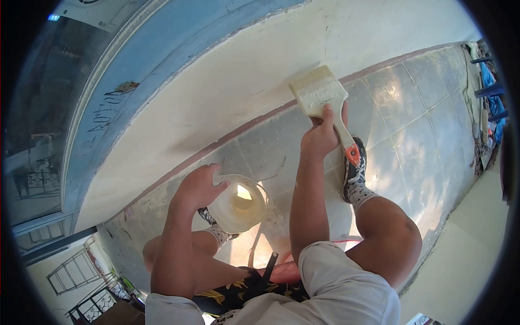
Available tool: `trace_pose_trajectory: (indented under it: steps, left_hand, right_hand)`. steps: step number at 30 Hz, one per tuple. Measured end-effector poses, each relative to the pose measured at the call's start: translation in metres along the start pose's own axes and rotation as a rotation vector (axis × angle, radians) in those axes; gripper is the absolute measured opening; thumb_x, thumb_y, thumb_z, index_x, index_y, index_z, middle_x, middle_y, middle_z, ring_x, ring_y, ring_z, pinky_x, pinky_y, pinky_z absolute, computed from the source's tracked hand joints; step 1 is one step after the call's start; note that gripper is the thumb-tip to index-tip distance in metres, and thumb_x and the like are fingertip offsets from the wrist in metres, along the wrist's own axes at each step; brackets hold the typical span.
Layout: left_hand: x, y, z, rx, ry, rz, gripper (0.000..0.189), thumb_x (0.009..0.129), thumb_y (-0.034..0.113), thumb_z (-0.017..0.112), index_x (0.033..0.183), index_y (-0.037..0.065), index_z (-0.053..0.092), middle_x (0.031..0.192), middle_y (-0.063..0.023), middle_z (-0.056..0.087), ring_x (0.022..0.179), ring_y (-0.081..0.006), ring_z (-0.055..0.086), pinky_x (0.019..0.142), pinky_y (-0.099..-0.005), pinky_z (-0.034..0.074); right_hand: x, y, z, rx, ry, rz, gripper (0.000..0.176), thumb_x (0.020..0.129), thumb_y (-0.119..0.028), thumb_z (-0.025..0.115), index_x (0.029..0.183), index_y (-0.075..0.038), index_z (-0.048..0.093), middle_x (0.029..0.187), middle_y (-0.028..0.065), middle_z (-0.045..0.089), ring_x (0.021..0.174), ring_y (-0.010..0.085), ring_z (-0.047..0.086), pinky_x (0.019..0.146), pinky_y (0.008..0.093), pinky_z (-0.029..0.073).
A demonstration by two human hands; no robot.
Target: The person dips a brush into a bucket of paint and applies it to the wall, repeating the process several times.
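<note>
My right hand (323,131) is closed round the handle of a wide paintbrush (315,86). Its pale, paint-coated bristles point up and left, overlapping the cream wall (244,81) in this view. A red patch with a hole marks the handle's end. Thumb and fingers of my left hand (200,187) grip the rim of a whitish bucket (222,214). Some pale yellowish paint (242,202) shows inside it. The bucket hangs in front of my left shoe (207,217), between the wall and my legs.
A dark red strip (238,130) runs along the wall's foot. Grey floor tiles (417,124) spread to the right. Above the cream part, the wall has a blue band (179,51) beside a window (38,108). Assorted clutter (490,103) lies at far right. My right shoe (355,170) rests near the brush handle.
</note>
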State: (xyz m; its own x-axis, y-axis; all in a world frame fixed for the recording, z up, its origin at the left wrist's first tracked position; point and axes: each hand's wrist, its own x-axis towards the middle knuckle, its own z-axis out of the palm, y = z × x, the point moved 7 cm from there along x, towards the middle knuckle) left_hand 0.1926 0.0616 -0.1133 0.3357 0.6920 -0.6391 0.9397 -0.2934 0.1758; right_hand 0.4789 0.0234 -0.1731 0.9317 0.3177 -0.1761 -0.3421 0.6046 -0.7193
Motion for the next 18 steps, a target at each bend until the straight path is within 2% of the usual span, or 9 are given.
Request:
trace_pose_trajectory:
  steps: [2,4,5,7,10,12,14,15,18]
  left_hand:
    - [-0.001,0.004,-0.003,-0.012,-0.016,-0.018,0.052,0.083,0.033,0.065,0.122,0.001,0.054,0.12,-0.0207,0.057,0.109,-0.0323,0.057,0.092,-0.0382,0.045]
    - [-0.002,0.012,0.001,-0.026,-0.046,-0.012,0.052,0.083,0.033,0.065,0.122,0.001,0.054,0.12,-0.0203,0.057,0.109,-0.0323,0.056,0.092,-0.0382,0.045]
    - [-0.001,0.011,0.002,-0.004,-0.069,-0.026,0.054,0.084,0.036,0.062,0.125,0.002,0.051,0.124,-0.0194,0.055,0.113,-0.0322,0.054,0.095,-0.0385,0.043]
    - [0.0,0.008,0.006,0.017,-0.098,-0.047,0.056,0.085,0.038,0.059,0.128,0.002,0.048,0.127,-0.0185,0.053,0.117,-0.0322,0.051,0.099,-0.0388,0.041]
    - [0.001,0.006,0.004,0.026,-0.072,-0.048,0.056,0.085,0.038,0.059,0.127,0.002,0.049,0.127,-0.0184,0.052,0.116,-0.0323,0.051,0.098,-0.0388,0.041]
    - [0.0,0.011,0.004,-0.014,-0.104,-0.046,0.057,0.086,0.038,0.059,0.128,0.002,0.048,0.128,-0.0181,0.052,0.116,-0.0321,0.052,0.099,-0.0389,0.041]
    - [0.0,0.012,0.008,-0.006,-0.057,-0.028,0.054,0.084,0.035,0.062,0.124,0.002,0.051,0.124,-0.0186,0.055,0.112,-0.032,0.054,0.095,-0.038,0.043]
    - [0.001,0.011,0.005,0.003,-0.009,-0.014,0.051,0.082,0.032,0.065,0.121,0.001,0.054,0.119,-0.019,0.058,0.107,-0.0318,0.057,0.091,-0.0372,0.045]
    - [0.003,0.008,0.006,-0.018,-0.021,0.006,0.051,0.082,0.032,0.065,0.121,0.001,0.054,0.119,-0.0193,0.058,0.107,-0.032,0.058,0.09,-0.0372,0.045]
  right_hand:
    - [-0.001,-0.001,0.005,-0.03,0.028,-0.013,0.056,0.088,0.001,0.052,0.138,0.007,0.029,0.12,0.0198,0.052,0.102,0.0264,0.059,0.077,0.0366,0.056]
    - [0.005,-0.012,0.039,-0.223,-0.095,-0.155,0.056,0.088,0.001,0.053,0.138,0.008,0.029,0.121,0.0227,0.052,0.101,0.0249,0.059,0.079,0.0345,0.055]
    - [0.005,-0.029,0.047,-0.23,-0.091,-0.162,0.056,0.088,0.001,0.053,0.138,0.008,0.029,0.121,0.0227,0.052,0.101,0.0249,0.059,0.079,0.0345,0.055]
    - [-0.002,-0.058,0.061,0.168,-0.131,-0.126,0.057,0.088,0.001,0.053,0.138,0.008,0.028,0.12,0.0215,0.052,0.101,0.0241,0.059,0.079,0.0344,0.054]
    - [-0.007,-0.065,0.058,0.275,-0.129,-0.118,0.057,0.088,0.0,0.054,0.139,0.007,0.028,0.121,0.02,0.052,0.1,0.0226,0.058,0.078,0.034,0.054]
    - [-0.004,-0.011,0.036,0.274,-0.126,-0.04,0.058,0.089,0.0,0.053,0.14,0.005,0.027,0.123,0.0196,0.051,0.102,0.0231,0.059,0.079,0.0337,0.055]
    - [-0.001,0.033,0.008,0.035,0.016,0.047,0.057,0.089,0.0,0.052,0.14,0.004,0.028,0.123,0.0194,0.051,0.102,0.0239,0.059,0.079,0.0334,0.055]
    - [-0.002,0.03,0.007,0.05,0.016,0.047,0.057,0.089,0.0,0.052,0.14,0.004,0.028,0.123,0.0194,0.051,0.102,0.0239,0.059,0.079,0.0334,0.055]
    - [-0.019,0.007,0.003,0.08,-0.008,0.113,0.057,0.088,0.0,0.054,0.14,0.004,0.03,0.125,0.0189,0.049,0.105,0.0232,0.057,0.08,0.0334,0.054]
